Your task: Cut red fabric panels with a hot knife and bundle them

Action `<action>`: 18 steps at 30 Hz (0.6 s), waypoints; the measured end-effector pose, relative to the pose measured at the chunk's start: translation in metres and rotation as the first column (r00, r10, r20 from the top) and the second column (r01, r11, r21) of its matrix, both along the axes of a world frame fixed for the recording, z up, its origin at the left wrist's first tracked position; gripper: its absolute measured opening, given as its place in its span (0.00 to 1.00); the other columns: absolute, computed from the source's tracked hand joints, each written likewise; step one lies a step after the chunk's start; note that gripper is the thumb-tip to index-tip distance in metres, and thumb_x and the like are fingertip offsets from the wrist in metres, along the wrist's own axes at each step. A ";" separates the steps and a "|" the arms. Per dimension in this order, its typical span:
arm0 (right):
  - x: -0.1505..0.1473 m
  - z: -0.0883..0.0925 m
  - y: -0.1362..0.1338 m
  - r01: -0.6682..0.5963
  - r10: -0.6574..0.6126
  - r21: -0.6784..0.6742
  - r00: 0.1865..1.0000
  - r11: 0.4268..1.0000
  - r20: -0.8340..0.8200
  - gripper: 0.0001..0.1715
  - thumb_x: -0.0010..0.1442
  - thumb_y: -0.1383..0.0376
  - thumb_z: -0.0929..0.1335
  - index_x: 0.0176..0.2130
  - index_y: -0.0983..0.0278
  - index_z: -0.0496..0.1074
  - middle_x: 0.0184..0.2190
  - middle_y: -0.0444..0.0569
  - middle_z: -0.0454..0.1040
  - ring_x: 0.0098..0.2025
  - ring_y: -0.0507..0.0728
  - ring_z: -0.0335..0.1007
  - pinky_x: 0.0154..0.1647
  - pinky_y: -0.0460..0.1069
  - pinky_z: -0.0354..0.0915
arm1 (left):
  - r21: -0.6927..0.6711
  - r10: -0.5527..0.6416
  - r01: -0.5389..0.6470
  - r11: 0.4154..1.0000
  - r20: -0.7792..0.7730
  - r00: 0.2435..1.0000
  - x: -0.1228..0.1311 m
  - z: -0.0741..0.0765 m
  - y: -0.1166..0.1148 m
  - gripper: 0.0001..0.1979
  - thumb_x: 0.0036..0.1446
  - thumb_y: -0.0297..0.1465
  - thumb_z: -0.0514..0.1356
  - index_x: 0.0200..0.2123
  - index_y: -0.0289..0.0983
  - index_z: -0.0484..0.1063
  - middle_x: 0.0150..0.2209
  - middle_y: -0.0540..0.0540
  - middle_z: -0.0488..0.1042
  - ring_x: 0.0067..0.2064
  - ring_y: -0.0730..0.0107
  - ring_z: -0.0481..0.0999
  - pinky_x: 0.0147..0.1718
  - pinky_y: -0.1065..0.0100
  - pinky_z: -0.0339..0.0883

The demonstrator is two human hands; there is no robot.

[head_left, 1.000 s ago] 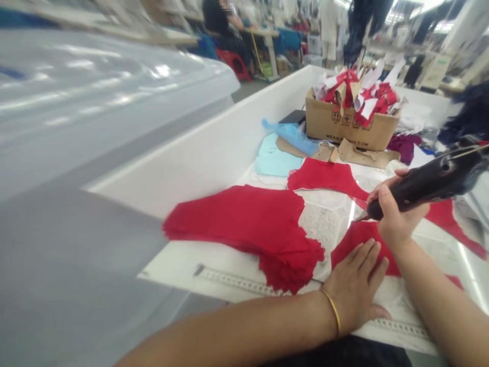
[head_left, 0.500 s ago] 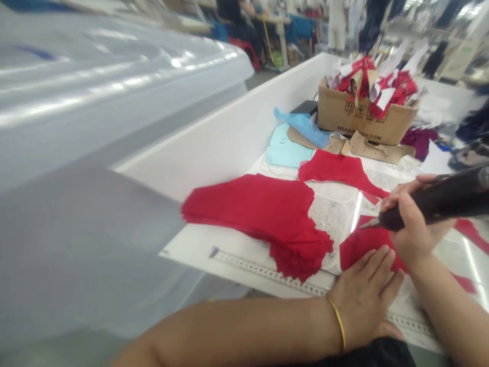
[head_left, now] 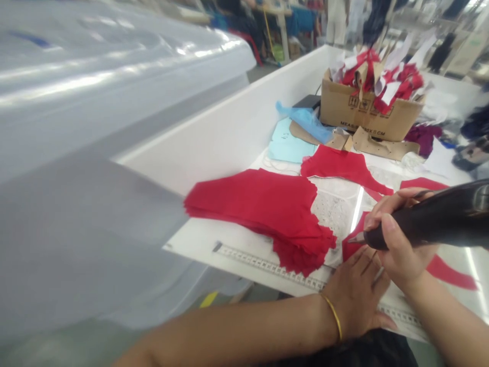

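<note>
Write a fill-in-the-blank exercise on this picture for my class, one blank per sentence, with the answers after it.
The left hand wears a ____ bangle.
The right hand holds a cutter over ____ fabric.
Scraps fill a ____ box.

Answers: gold; red; cardboard.

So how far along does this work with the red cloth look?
It looks partway through. Done: the cardboard box holds red and white offcuts. In hand: the right hand grips a black handheld cutter, its tip at a red cloth piece, while the left hand presses down beside it. Left: a layered red cloth stack and another red piece lie on the table.
</note>
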State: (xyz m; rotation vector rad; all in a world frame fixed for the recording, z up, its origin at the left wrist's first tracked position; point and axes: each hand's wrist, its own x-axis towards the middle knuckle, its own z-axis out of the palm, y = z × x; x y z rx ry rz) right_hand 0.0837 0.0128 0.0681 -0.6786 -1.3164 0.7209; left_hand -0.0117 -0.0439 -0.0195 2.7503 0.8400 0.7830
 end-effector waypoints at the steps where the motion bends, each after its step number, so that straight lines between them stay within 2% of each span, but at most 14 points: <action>1: 0.000 0.000 0.000 0.005 -0.005 0.001 1.000 1.000 0.004 0.20 0.63 0.69 0.69 0.52 0.55 0.65 0.29 0.40 0.69 0.26 0.54 0.69 0.26 0.51 0.70 | -0.005 -0.001 0.001 1.000 0.002 1.000 0.000 0.000 0.000 0.43 0.62 0.62 0.51 0.60 0.30 0.67 0.55 0.33 0.75 0.61 0.46 0.71 0.62 0.51 0.63; 6: -0.002 -0.001 0.001 -0.015 0.014 0.025 1.000 1.000 0.017 0.18 0.64 0.69 0.68 0.52 0.55 0.64 0.28 0.40 0.69 0.26 0.53 0.68 0.25 0.50 0.70 | -0.016 -0.018 0.018 1.000 -0.003 1.000 -0.001 -0.001 0.002 0.43 0.62 0.61 0.51 0.62 0.29 0.65 0.56 0.32 0.74 0.62 0.48 0.69 0.64 0.51 0.61; 12: -0.005 -0.002 0.003 -0.019 0.020 0.046 1.000 0.999 -0.003 0.15 0.63 0.72 0.68 0.47 0.57 0.65 0.29 0.40 0.69 0.27 0.52 0.69 0.28 0.49 0.71 | 0.016 -0.015 0.015 1.000 0.008 1.000 0.000 0.000 -0.003 0.42 0.62 0.62 0.51 0.61 0.31 0.66 0.55 0.34 0.75 0.61 0.49 0.70 0.60 0.52 0.65; 16: 0.001 0.006 -0.009 -0.077 0.077 -0.012 0.997 0.997 0.001 0.17 0.63 0.73 0.67 0.49 0.56 0.65 0.29 0.39 0.68 0.26 0.52 0.69 0.26 0.49 0.70 | 0.082 -0.117 0.116 0.990 0.005 0.993 -0.002 -0.004 -0.021 0.41 0.63 0.61 0.51 0.62 0.31 0.66 0.61 0.34 0.71 0.63 0.52 0.67 0.61 0.56 0.66; 18: 0.006 0.010 -0.018 -0.100 0.102 -0.060 0.994 0.993 0.033 0.19 0.63 0.74 0.68 0.50 0.56 0.65 0.28 0.40 0.68 0.26 0.53 0.69 0.26 0.50 0.71 | 0.134 -0.171 0.163 0.977 0.049 0.984 -0.003 -0.010 -0.030 0.39 0.64 0.60 0.50 0.58 0.33 0.70 0.62 0.35 0.70 0.64 0.53 0.67 0.62 0.56 0.65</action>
